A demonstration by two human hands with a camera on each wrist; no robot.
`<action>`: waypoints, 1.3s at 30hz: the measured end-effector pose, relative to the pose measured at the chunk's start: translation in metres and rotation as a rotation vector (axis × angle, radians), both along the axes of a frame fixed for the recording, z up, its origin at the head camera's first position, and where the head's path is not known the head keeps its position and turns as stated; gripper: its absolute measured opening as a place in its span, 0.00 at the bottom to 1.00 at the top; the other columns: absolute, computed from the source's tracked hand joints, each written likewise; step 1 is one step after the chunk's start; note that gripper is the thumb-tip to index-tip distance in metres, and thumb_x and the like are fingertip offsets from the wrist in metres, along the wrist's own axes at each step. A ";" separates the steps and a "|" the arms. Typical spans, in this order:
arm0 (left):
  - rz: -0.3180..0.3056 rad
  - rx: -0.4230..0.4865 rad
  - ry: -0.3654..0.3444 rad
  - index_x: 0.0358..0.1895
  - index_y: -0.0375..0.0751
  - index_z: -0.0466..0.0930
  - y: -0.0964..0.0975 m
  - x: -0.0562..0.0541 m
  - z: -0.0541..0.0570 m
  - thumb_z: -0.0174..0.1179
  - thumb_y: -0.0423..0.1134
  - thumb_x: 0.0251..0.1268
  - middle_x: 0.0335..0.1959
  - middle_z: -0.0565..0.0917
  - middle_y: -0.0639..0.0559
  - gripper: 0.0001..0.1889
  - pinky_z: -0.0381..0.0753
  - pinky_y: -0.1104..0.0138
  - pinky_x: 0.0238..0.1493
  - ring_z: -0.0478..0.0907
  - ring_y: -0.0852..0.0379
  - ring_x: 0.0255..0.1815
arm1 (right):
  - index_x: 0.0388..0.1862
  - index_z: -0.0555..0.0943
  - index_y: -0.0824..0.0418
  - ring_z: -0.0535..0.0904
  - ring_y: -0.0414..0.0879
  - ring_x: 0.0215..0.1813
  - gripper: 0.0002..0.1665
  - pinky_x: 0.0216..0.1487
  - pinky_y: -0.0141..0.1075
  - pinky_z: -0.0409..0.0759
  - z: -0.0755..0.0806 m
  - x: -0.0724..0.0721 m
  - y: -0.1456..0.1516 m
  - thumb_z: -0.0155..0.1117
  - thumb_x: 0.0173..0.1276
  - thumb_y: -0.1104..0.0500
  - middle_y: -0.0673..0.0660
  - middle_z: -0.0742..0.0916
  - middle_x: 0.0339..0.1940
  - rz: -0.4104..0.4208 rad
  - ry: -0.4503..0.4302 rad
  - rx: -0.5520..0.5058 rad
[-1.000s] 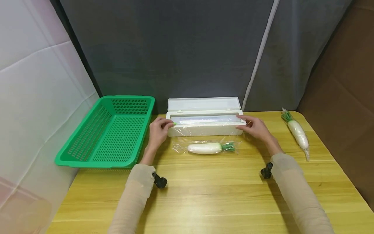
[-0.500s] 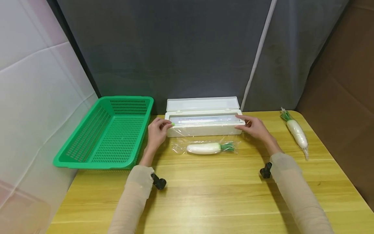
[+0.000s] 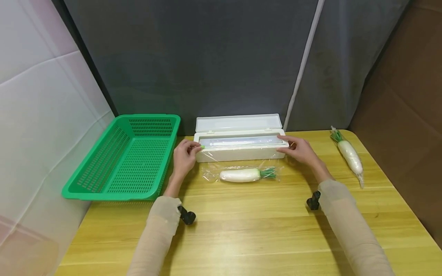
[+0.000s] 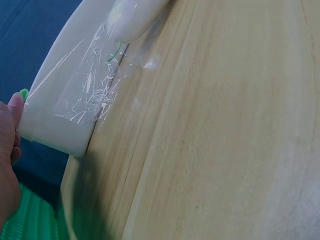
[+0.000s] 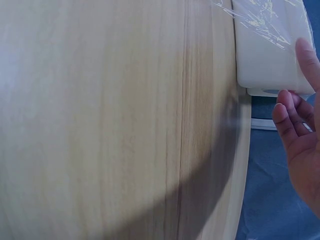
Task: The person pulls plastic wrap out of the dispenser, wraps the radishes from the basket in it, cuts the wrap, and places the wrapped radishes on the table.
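Note:
A long white cling film dispenser (image 3: 235, 155) stands at the back middle of the table, its lid (image 3: 238, 122) raised and a roll (image 3: 238, 141) inside. My left hand (image 3: 183, 158) pinches a small green slider tab (image 4: 24, 93) at the dispenser's left end. Thumb on the front wall and forefinger on the top rim, my right hand (image 3: 301, 151) holds the right end. Clear film (image 4: 87, 97) hangs down the front and spreads on the table. Upon or under that film, I cannot tell which, lies a white radish (image 3: 239, 175) with trimmed green stalks pointing right.
A green plastic basket (image 3: 173, 134) with slotted sides stands at the left, close to my left hand. Near the table's right edge lies another radish (image 3: 349, 155), wrapped in film. A grey curtain (image 3: 193, 57) rises behind the table (image 3: 248, 237).
The view has shifted slightly, so everything sits a little further left. Both hands keep their places on the dispenser, and no object has visibly moved.

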State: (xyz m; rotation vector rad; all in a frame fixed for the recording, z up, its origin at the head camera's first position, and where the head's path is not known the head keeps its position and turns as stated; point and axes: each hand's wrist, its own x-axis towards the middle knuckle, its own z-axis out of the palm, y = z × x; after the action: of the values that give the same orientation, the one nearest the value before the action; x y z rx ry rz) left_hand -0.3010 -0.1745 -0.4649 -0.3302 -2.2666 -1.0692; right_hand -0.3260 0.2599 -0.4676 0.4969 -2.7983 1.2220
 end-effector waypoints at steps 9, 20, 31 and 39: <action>0.006 0.008 0.008 0.34 0.31 0.87 -0.004 0.000 -0.002 0.70 0.29 0.62 0.33 0.83 0.41 0.03 0.75 0.62 0.34 0.77 0.47 0.30 | 0.72 0.76 0.50 0.72 0.51 0.36 0.36 0.30 0.35 0.70 0.002 0.000 -0.003 0.72 0.66 0.45 0.58 0.78 0.33 -0.002 0.002 0.010; 0.021 0.032 0.033 0.34 0.30 0.85 -0.013 -0.001 -0.006 0.69 0.26 0.61 0.32 0.83 0.40 0.02 0.74 0.68 0.31 0.78 0.48 0.27 | 0.72 0.76 0.50 0.72 0.51 0.36 0.36 0.30 0.34 0.70 0.003 0.000 -0.005 0.72 0.66 0.44 0.60 0.78 0.34 0.009 -0.001 -0.003; -0.034 0.088 0.007 0.36 0.28 0.84 -0.016 0.002 -0.005 0.67 0.26 0.64 0.34 0.82 0.38 0.03 0.71 0.81 0.27 0.81 0.45 0.25 | 0.71 0.77 0.51 0.72 0.51 0.35 0.35 0.29 0.34 0.69 0.004 0.000 -0.003 0.73 0.67 0.46 0.61 0.79 0.33 0.019 0.032 -0.008; -0.037 0.098 -0.052 0.38 0.28 0.84 -0.015 0.003 -0.005 0.66 0.29 0.67 0.35 0.82 0.39 0.05 0.73 0.81 0.28 0.82 0.46 0.27 | 0.72 0.76 0.50 0.72 0.51 0.35 0.36 0.28 0.34 0.70 0.000 0.001 -0.001 0.73 0.66 0.45 0.58 0.77 0.31 0.001 0.013 -0.007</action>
State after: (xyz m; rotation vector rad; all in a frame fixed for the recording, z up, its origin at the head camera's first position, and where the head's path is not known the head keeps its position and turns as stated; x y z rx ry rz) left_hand -0.2983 -0.1893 -0.4704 -0.3084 -2.2521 -1.2157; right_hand -0.3251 0.2588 -0.4674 0.5037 -2.7823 1.2245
